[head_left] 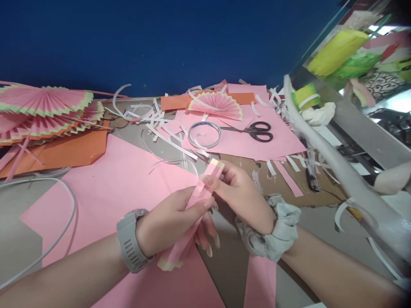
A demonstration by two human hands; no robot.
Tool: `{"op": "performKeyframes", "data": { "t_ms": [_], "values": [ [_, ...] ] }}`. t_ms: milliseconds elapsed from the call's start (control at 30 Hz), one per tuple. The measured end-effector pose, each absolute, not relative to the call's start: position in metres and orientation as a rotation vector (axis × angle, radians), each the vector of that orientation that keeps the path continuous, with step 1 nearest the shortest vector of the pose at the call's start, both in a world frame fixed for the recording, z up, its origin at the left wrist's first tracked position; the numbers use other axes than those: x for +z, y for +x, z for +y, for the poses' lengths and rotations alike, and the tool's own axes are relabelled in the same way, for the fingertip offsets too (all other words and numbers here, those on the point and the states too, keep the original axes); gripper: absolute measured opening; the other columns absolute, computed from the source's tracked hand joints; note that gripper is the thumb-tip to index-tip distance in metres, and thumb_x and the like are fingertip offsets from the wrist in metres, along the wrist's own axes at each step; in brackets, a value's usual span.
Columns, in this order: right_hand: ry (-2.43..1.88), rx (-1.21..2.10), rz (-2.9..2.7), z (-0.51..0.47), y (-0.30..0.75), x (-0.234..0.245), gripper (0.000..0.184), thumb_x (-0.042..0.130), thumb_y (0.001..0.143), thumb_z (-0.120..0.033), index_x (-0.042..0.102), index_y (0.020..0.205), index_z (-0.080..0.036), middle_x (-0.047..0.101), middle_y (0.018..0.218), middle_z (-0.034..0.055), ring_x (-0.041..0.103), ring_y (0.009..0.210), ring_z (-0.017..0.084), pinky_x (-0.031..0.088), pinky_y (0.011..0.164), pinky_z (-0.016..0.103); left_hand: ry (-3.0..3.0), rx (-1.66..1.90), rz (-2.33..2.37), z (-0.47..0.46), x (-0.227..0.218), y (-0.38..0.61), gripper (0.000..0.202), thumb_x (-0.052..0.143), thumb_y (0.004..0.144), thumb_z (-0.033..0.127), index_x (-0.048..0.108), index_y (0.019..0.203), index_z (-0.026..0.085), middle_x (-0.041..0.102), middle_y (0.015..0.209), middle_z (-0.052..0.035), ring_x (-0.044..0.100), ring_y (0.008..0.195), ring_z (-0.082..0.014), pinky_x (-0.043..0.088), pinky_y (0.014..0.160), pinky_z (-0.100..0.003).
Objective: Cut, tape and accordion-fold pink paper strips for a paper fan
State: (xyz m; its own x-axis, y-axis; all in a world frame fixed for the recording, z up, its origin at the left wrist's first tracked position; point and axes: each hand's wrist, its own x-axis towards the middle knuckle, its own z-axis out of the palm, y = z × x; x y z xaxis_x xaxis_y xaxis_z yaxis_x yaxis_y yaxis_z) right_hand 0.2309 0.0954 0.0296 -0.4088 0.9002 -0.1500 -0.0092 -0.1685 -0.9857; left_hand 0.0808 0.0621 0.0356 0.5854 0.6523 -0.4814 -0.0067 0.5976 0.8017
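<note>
A folded pink pleated paper strip [205,188] with pale yellow ends runs from low left to upper right between both hands. My left hand [170,222], with a grey watch on the wrist, is closed round its lower half. My right hand [237,192], with a grey scrunchie on the wrist, pinches the upper half near the yellow tip. Both hands hover over large pink paper sheets [112,188] on the table.
Finished pink fans [45,111] are stacked at the left on orange paper. A small fan [216,105], a tape roll [204,134] and black scissors [257,130] lie at the back among white paper strips. A grey cable [64,226] loops at left. A grey bar [321,145] crosses the right.
</note>
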Motion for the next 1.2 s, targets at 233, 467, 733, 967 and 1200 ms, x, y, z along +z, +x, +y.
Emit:
{"op": "performKeyframes", "data": {
  "t_ms": [233, 467, 733, 967, 1200],
  "values": [
    [-1.093, 1.648, -1.495, 0.095, 0.233, 0.032, 0.022, 0.053, 0.086, -0.032, 0.044, 0.072, -0.019, 0.045, 0.053, -0.0082, 0.046, 0.044, 0.006, 0.036, 0.044, 0.018, 0.784, 0.469, 0.846, 0.065, 0.037, 0.080, 0.024, 0.043, 0.090, 0.038, 0.049, 0.089, 0.015, 0.066, 0.077, -0.0046, 0.061, 0.050, -0.0098, 0.051, 0.052, -0.023],
    [-1.083, 1.567, -1.564, 0.095, 0.233, 0.034, 0.021, 0.048, 0.089, -0.032, 0.045, 0.073, -0.019, 0.048, 0.058, -0.0057, 0.046, 0.050, 0.007, 0.037, 0.048, 0.019, 0.931, 0.590, 0.928, 0.066, 0.040, 0.080, 0.032, 0.038, 0.091, 0.040, 0.051, 0.079, 0.014, 0.058, 0.058, 0.0010, 0.055, 0.046, -0.0091, 0.047, 0.050, -0.021],
    [-1.007, 1.214, -1.848, 0.082, 0.244, 0.044, 0.011, 0.059, 0.082, -0.020, 0.050, 0.075, -0.022, 0.052, 0.062, -0.0052, 0.049, 0.055, 0.009, 0.037, 0.052, 0.021, 1.142, 0.551, 0.887, 0.060, 0.047, 0.078, 0.025, 0.041, 0.091, 0.031, 0.052, 0.075, 0.015, 0.061, 0.069, -0.0016, 0.060, 0.057, -0.0110, 0.049, 0.057, -0.023],
    [-0.866, 1.157, -1.845, 0.076, 0.245, 0.046, 0.008, 0.053, 0.085, -0.027, 0.053, 0.080, -0.022, 0.059, 0.062, -0.0034, 0.053, 0.055, 0.009, 0.039, 0.056, 0.021, 1.292, 0.498, 0.924, 0.057, 0.054, 0.078, 0.024, 0.038, 0.092, 0.032, 0.051, 0.078, 0.017, 0.061, 0.069, -0.0004, 0.059, 0.052, -0.0090, 0.048, 0.052, -0.020],
    [-0.988, 1.182, -1.761, 0.076, 0.239, 0.048, 0.021, 0.046, 0.089, -0.031, 0.048, 0.071, -0.021, 0.051, 0.057, -0.0035, 0.045, 0.051, 0.010, 0.035, 0.050, 0.022, 1.197, 0.473, 0.956, 0.057, 0.051, 0.079, 0.033, 0.041, 0.090, 0.039, 0.053, 0.072, 0.015, 0.055, 0.055, 0.0022, 0.056, 0.045, -0.0075, 0.045, 0.046, -0.017]
  ]
}}
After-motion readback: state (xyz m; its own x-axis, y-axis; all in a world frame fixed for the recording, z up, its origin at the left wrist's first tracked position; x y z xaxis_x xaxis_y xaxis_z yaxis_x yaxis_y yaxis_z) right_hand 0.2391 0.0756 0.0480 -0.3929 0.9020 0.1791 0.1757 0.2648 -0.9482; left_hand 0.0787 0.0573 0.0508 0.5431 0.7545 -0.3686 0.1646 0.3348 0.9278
